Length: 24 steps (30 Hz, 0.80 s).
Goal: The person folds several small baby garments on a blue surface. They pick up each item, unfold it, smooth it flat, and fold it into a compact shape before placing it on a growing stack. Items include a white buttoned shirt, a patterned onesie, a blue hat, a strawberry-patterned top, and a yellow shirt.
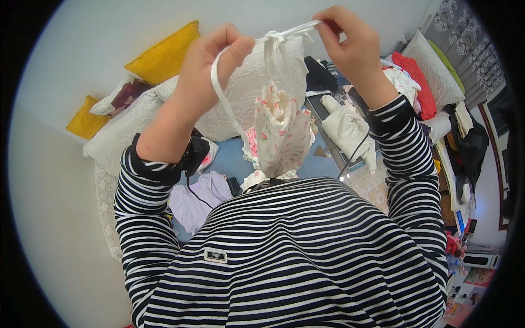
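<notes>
A white fabric cord (274,39) stretches between my two raised hands, with a knot or bow at its middle. My left hand (219,55) pinches one side, and a long tail of the cord hangs from it. At the upper right my right hand (348,37) grips the other side between thumb and fingertips. Below the knot hangs a gathered white cloth with a red floral print (283,131), its top edge bunched into ruffles. Whether the cord is threaded through the cloth or only tied round it, I cannot tell.
A sofa with a white lace cover (135,110) stands ahead, with yellow cushions (164,51) on it. Lilac cloth (203,199) lies on the blue seat (229,153). White clothing (348,131), a red garment (416,86) and a black bag (467,139) are at right.
</notes>
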Available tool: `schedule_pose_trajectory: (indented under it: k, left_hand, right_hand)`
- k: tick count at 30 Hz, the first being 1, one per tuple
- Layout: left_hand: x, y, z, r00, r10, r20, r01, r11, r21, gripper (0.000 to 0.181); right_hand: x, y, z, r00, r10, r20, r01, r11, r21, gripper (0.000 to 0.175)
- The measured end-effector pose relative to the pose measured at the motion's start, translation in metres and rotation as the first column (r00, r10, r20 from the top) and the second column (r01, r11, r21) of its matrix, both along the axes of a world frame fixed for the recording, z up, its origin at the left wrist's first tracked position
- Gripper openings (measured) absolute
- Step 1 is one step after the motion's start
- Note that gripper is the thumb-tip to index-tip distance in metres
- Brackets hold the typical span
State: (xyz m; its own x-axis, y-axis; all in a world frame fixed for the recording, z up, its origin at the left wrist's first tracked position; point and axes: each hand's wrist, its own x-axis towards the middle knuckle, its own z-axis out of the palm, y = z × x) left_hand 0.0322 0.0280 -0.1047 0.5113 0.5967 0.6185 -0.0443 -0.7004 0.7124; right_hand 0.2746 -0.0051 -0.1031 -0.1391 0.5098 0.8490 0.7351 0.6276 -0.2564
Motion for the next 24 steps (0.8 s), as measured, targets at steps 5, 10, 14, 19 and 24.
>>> schedule_pose_trajectory:
  k: [5,10,14,19,24]
  left_hand:
    - [0.006,0.009,0.001,0.998,0.004,-0.060,-0.006,1.000,-0.026,0.018]
    - [-0.006,0.038,0.009,0.955,-0.175,0.238,0.229,0.948,-0.220,0.020]
    - [-0.004,0.054,-0.028,0.975,0.032,-0.221,-0.028,0.999,0.024,0.029]
    - [0.015,0.025,-0.137,0.847,-0.467,0.253,0.478,0.463,-0.746,0.058]
    - [-0.020,0.047,-0.120,0.875,-0.392,0.284,0.432,0.369,-0.823,0.063]
  right_hand:
    - [-0.005,-0.007,-0.038,0.914,0.361,-0.186,-0.377,0.582,-0.720,0.077]
    - [-0.030,-0.013,-0.085,0.830,0.417,-0.370,-0.495,0.245,-0.834,0.046]
    - [-0.017,-0.007,-0.068,0.539,0.265,-0.800,-0.836,0.049,-0.547,0.028]
    - [-0.008,-0.008,-0.039,0.739,0.288,-0.609,-0.667,0.180,-0.723,0.029]
    - [0.018,-0.007,-0.034,0.942,-0.031,-0.335,-0.269,0.526,-0.807,0.025]
